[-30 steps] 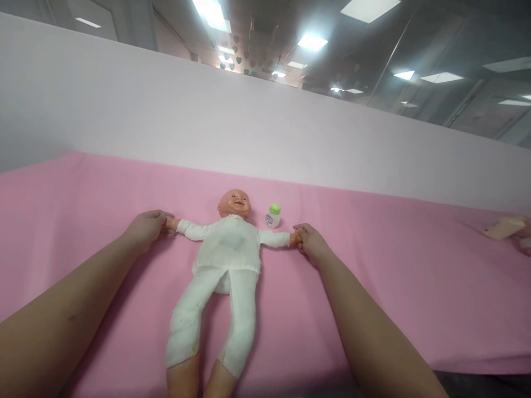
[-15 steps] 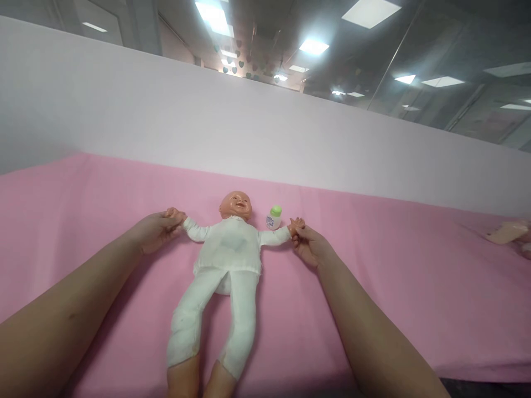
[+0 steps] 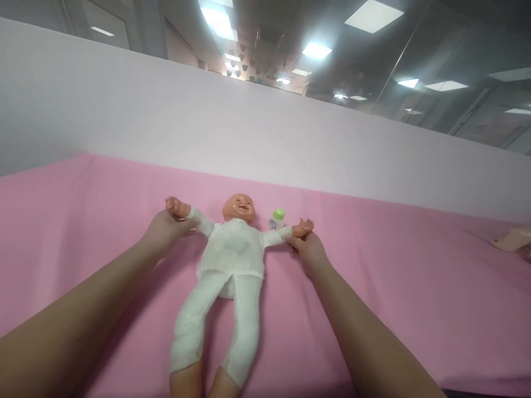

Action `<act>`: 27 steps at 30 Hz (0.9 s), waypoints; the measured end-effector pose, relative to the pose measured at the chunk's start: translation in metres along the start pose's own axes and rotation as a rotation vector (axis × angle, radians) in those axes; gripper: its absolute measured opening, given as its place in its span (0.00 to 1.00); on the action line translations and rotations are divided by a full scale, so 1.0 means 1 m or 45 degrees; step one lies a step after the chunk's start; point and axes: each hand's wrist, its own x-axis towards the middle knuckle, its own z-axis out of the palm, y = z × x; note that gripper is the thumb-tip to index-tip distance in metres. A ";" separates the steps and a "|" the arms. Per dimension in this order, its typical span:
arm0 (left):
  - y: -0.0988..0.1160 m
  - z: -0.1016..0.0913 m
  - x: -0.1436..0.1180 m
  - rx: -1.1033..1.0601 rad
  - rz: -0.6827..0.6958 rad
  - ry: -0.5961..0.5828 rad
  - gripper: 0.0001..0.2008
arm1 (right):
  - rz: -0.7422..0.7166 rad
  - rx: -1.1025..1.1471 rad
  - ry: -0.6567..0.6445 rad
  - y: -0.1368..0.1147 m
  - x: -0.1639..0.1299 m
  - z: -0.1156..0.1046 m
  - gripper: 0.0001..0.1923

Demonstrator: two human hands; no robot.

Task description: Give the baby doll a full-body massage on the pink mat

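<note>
A baby doll (image 3: 234, 251) in a white cloth top and leggings lies face up, its arms spread to both sides. At the doll's arm on the left side of the view, my left hand (image 3: 168, 232) is closed around the forearm near the wrist. My right hand (image 3: 309, 249) pinches the other forearm from below, close to the doll's wrist. Both plastic hands of the doll stick out past my fingers. Just above the arm on the right stands a small bottle (image 3: 276, 219) with a green cap; the arm covers its base.
Pink cloth (image 3: 415, 287) covers the surface under the doll. A white partition (image 3: 249, 127) rises along the back, with glass above it reflecting ceiling lights. At the far right edge lies a beige object (image 3: 512, 239), partly cut off.
Both my hands have shifted from the doll's hands to its forearms. The doll's arm on the left is now raised slightly higher. The whole view has shifted a little.
</note>
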 end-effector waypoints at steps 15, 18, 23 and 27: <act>0.001 0.026 -0.035 1.067 0.887 -0.777 0.26 | -1.204 -1.030 -0.560 -0.020 -0.054 0.049 0.29; 0.001 0.025 -0.035 1.035 0.874 -0.675 0.23 | -1.098 -0.845 -0.512 -0.021 -0.051 0.047 0.27; -0.011 0.014 -0.015 0.622 0.417 -0.187 0.20 | -0.477 -0.378 -0.149 -0.014 -0.029 0.030 0.19; -0.029 -0.001 0.014 0.183 0.021 -0.030 0.21 | -0.108 -0.034 0.076 0.000 0.001 0.008 0.23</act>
